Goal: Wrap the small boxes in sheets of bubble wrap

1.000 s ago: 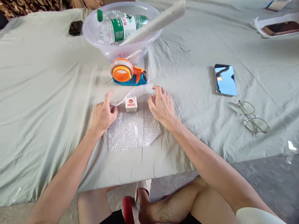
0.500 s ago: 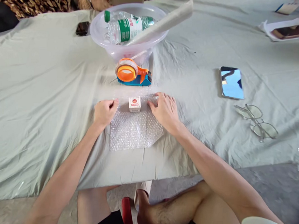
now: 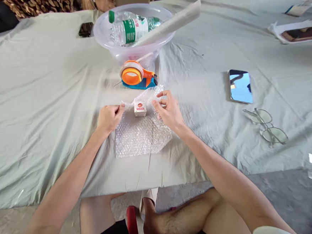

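Observation:
A sheet of bubble wrap [image 3: 136, 139] lies on the cloth in front of me, its far edge lifted and bent up. On the sheet sits a small white box [image 3: 140, 109] with a red label on top. My left hand [image 3: 110, 117] is closed, pinching the wrap's far left edge between thumb and fingers. To the right of the box, my right hand [image 3: 169, 110] has its thumb and fingers curled around the raised far right part of the wrap. Just beyond the wrap stands an orange and blue tape dispenser [image 3: 138, 75] with a roll of tape.
A clear plastic basin [image 3: 105, 42] holds water bottles [image 3: 136, 29] and a white roll [image 3: 173, 23]. A black phone [image 3: 86, 30] lies left of it. To the right are a reflective phone [image 3: 240, 87], eyeglasses [image 3: 266, 127] and a white tray [image 3: 278, 30] on the cloth-covered table [image 3: 49, 85].
The far edge of the bubble wrap has risen off the table toward the box. My right hand has turned from lying flat to gripping the wrap. My left hand stays nearly in place.

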Motion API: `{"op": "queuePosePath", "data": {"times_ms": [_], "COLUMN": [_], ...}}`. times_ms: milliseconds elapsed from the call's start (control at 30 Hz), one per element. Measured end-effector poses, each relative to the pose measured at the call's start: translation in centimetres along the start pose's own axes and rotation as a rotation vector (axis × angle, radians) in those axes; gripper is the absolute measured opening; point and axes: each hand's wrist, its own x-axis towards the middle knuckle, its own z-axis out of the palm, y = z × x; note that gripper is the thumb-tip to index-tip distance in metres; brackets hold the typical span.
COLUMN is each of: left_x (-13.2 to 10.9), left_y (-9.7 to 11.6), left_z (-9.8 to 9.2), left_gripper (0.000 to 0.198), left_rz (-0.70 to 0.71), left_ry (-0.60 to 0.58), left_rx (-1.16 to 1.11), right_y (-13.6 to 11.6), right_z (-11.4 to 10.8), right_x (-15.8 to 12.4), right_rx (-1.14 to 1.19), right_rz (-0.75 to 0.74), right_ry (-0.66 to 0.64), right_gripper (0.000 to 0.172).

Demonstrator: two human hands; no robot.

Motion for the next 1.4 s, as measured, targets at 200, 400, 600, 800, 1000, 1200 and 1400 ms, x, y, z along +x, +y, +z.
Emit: {"op": "queuePosePath", "data": {"times_ms": [200, 400, 600, 800, 1000, 1200, 1400], "left_x": [0.2, -0.1, -0.7, -1.1, -1.3, -2.0, -2.9], "left_y": [-0.5, -0.2, 0.9, 1.3, 1.4, 2.0, 2.3], "left_z": [-0.1, -0.1, 0.4, 1.3, 1.7, 2.6, 3.3], "left_gripper": [0.053, 0.058, 0.064, 0.066, 0.070, 0.057, 0.035], "left_rz": [-0.037, 0.023, -0.024, -0.091, -0.010, 0.057, 0.391], "left_ry": [-0.008, 0.006, -0.015, 0.092, 0.137, 0.085, 0.325], "left_rx": [-0.164, -0.192, -0.412, -0.569, -0.593, -0.670, -0.328], "right_y": [0.3, 1.0, 1.8, 1.9, 1.3, 2.0, 2.5], "right_z": [0.5, 1.0, 1.2, 1.3, 1.1, 1.7, 2.0], "right_x": [0.4, 0.6, 0.4, 0.1, -0.2, -0.4, -0.4], "right_rx": [0.480, 0.354, -0.058, -0.290, -0.378, -0.282, -0.196], "right_rz": [0.031, -0.212, -0.581, -0.775, -0.796, -0.769, -0.762], "right_ry": [-0.094, -0.117, -0.105, -0.211, -0.223, -0.244, -0.210], "right_gripper": [0.078, 0.040, 0.013, 0.017, 0.024, 0.030, 0.031]}}
